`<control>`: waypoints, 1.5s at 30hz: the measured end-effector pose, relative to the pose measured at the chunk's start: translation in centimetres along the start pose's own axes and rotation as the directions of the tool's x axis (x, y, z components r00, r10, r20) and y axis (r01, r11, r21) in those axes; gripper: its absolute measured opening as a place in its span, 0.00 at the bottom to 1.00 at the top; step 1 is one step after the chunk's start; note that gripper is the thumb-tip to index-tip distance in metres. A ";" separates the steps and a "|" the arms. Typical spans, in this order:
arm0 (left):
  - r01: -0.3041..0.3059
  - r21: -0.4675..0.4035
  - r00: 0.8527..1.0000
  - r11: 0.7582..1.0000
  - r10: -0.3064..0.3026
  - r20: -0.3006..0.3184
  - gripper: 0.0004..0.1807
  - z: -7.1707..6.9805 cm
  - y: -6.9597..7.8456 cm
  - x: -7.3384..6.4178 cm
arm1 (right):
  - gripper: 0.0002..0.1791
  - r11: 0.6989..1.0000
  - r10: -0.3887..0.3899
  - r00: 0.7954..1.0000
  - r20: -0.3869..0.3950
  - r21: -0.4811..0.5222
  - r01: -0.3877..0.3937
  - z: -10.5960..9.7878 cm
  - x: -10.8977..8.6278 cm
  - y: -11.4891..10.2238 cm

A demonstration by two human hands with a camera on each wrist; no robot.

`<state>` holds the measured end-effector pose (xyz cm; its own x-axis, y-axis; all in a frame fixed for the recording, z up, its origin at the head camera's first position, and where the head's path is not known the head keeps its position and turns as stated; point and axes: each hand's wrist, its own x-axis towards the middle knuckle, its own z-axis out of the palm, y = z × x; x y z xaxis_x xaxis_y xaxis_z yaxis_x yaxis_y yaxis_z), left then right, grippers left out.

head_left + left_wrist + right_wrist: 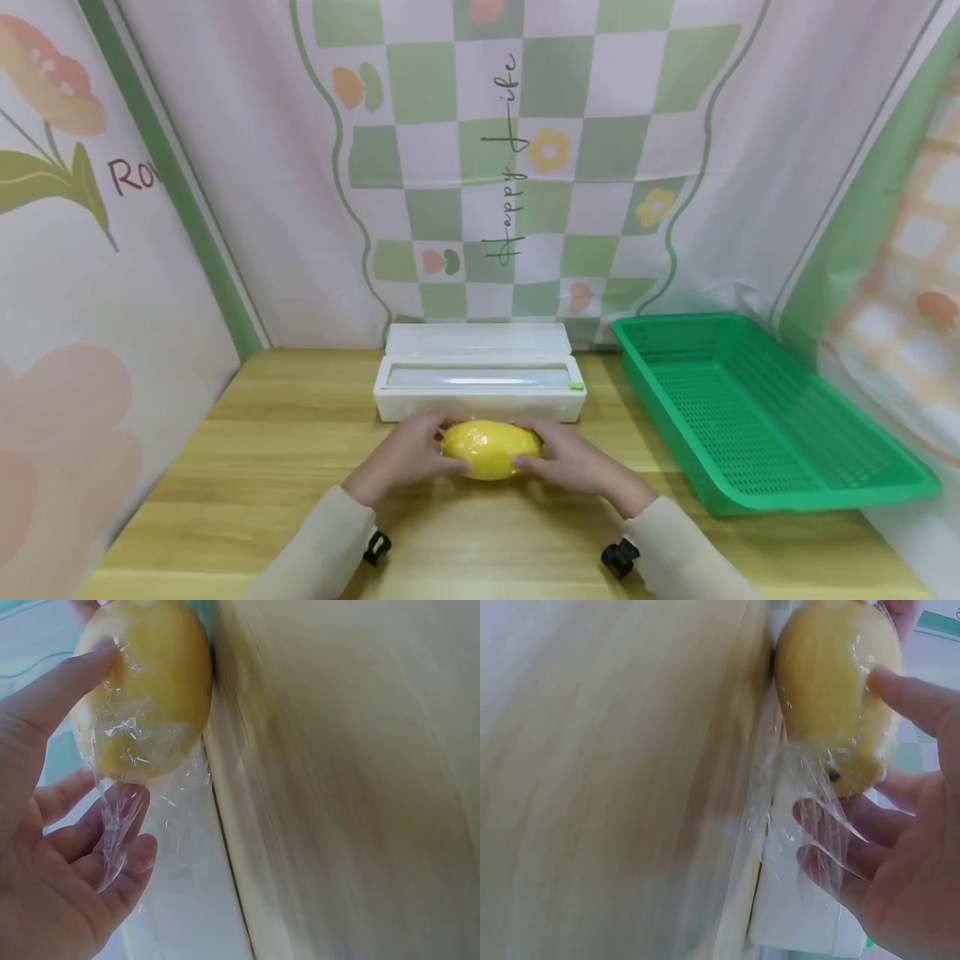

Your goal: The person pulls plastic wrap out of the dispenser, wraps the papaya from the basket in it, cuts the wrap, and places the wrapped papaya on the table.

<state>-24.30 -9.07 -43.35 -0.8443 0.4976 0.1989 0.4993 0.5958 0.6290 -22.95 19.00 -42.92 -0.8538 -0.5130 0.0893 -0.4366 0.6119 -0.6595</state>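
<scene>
A yellow mango (489,450), wrapped in clear cling film, is held between both hands at the middle of the table. My left hand (412,456) grips its left end, thumb on the near side; in the left wrist view loose film (120,832) hangs over the other fingers. At the opposite end my right hand (573,457) holds the mango the same way, its thumb pressed on the wrapped skin. More loose film (802,810) trails off that end in the right wrist view, near a small dark spot on the fruit. Just behind stands a white cling film dispenser (480,407), lid raised.
To the right a green plastic basket (720,492) with slotted sides stands on the wooden table (300,433). A green slide cutter (576,386) sits at the dispenser's right end. Printed curtains (465,167) enclose the back and sides.
</scene>
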 end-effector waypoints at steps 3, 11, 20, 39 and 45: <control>0.010 -0.029 0.999 1.000 -0.009 0.031 0.34 -0.4 0.2 -0.4 | 0.35 1.000 0.005 1.000 0.031 0.008 -0.006 -0.2 -0.2 0.0; 0.047 -0.084 0.983 0.995 -0.031 0.179 0.29 -1.6 0.2 -1.2 | 0.27 0.997 0.053 0.986 0.157 0.038 -0.060 -1.1 -0.7 -0.1; 0.096 -0.101 0.954 0.990 -0.062 0.294 0.29 -2.2 -0.7 -1.0 | 0.21 0.996 0.079 0.959 0.271 0.021 -0.088 -1.7 -0.7 -0.2; 0.228 -0.200 0.929 0.953 -0.151 0.337 0.29 -2.4 -2.7 1.6 | 0.23 0.998 -0.062 0.987 0.149 0.009 0.061 -2.4 1.8 0.3; 0.183 -0.210 0.944 0.960 -0.112 0.312 0.28 -2.1 -3.2 1.7 | 0.18 0.993 -0.120 0.980 0.161 0.003 0.121 -2.3 2.1 0.1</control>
<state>-27.72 -11.43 -43.39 -0.7919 0.5993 -0.1171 0.2838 0.5310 0.7985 -25.40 19.41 -41.11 -0.7382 -0.6730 0.0465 -0.5361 0.5434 -0.6460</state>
